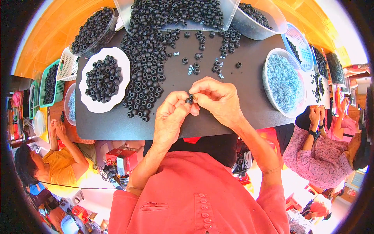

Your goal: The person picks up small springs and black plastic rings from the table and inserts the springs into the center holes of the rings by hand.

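Note:
Close to the near edge of the table, my two hands meet over one small black round part with a hole (pixel 189 100). My left hand (pixel 170 115) pinches it between thumb and fingers. From the other side, my right hand (pixel 219 102) brings its thumb and forefinger together against the part's upper edge; whatever tiny thing may sit between those fingertips is hidden. Just beyond my hands lie a few loose black parts (pixel 196 71) and small clear bluish pieces (pixel 190 70). A broad heap of the same black parts (pixel 144 74) spreads to the left of them.
A white scalloped plate (pixel 87 95) of black parts stands at left. At right is a clear tub (pixel 269 95) of bluish pieces. A large clear bin (pixel 175 28) spills black parts at the far edge, between two more tubs. Other people work at both sides.

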`<state>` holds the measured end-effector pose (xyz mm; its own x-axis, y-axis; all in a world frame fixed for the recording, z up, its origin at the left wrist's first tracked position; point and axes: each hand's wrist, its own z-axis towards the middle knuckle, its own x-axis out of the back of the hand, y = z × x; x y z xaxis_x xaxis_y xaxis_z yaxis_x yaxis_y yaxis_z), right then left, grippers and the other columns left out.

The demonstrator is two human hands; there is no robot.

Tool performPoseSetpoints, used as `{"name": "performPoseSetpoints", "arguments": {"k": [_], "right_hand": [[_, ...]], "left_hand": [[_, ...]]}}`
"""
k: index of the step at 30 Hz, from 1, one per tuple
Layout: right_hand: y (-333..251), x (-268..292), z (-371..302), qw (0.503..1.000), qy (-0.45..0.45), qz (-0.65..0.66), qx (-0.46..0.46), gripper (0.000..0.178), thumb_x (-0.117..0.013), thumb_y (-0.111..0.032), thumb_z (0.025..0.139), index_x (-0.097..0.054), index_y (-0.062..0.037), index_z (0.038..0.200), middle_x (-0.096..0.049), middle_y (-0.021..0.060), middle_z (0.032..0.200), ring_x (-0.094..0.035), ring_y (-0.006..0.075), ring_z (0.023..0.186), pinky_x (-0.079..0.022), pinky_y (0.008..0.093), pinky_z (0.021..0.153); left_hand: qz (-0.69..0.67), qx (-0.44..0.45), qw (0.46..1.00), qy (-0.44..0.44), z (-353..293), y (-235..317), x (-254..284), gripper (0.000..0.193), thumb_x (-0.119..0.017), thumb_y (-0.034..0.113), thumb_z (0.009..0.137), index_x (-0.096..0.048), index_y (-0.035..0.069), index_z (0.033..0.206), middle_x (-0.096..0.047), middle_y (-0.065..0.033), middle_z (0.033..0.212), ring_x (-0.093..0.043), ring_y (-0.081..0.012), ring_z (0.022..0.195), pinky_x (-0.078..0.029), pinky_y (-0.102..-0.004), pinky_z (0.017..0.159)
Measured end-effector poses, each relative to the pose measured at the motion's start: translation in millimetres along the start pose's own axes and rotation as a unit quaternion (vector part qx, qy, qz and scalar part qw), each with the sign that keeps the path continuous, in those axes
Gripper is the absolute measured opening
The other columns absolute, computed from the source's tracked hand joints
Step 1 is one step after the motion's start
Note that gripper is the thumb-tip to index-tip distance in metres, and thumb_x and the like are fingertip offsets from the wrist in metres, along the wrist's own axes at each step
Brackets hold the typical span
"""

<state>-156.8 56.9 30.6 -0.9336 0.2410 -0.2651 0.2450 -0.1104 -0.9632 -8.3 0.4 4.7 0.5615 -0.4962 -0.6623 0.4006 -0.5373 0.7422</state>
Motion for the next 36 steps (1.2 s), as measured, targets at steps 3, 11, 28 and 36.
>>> {"name": "performPoseSetpoints", "arguments": {"k": [3,11,28,36], "right_hand": [[-2,-1,-1,1.000,-0.007,-0.017,0.009,0.012,-0.056,0.007,0.084,-0.065,0.0034,0.092,-0.061,0.0072,0.090,-0.062,0.0116,0.067,-0.050,0.0242,0.059],[-1,-3,-4,0.993,0.004,-0.103,0.048,0.012,-0.058,0.006,0.082,-0.066,0.0028,0.091,-0.062,0.0083,0.089,-0.063,0.0109,0.067,-0.050,0.0231,0.058],[-15,1,0,0.977,-0.024,-0.208,0.040,0.015,-0.063,0.005,0.078,-0.069,-0.0014,0.090,-0.064,0.0065,0.082,-0.063,0.0102,0.064,-0.049,0.0237,0.059],[-2,-2,-6,0.978,0.010,-0.200,0.058,0.019,-0.064,0.004,0.079,-0.067,-0.0029,0.096,-0.063,0.0059,0.083,-0.062,0.0100,0.065,-0.050,0.0245,0.061]], "left_hand": [[0.019,-0.010,1.000,0.007,-1,-4,2,0.013,-0.051,0.002,0.094,-0.055,0.000,0.106,-0.064,-0.0074,0.088,-0.062,-0.0130,0.082,-0.049,-0.0269,0.079],[0.020,-0.013,1.000,0.015,-1,-5,1,0.012,-0.051,0.000,0.093,-0.054,0.001,0.105,-0.064,-0.0065,0.086,-0.061,-0.0121,0.081,-0.048,-0.0264,0.078],[0.073,-0.005,0.997,0.024,-2,-3,-3,0.013,-0.051,-0.001,0.091,-0.055,0.001,0.103,-0.064,-0.0042,0.085,-0.059,-0.0092,0.081,-0.046,-0.0234,0.078],[0.057,-0.022,0.998,0.015,-1,-5,-1,0.014,-0.050,0.000,0.092,-0.056,0.001,0.105,-0.063,-0.0033,0.085,-0.059,-0.0092,0.082,-0.046,-0.0234,0.078]]}}
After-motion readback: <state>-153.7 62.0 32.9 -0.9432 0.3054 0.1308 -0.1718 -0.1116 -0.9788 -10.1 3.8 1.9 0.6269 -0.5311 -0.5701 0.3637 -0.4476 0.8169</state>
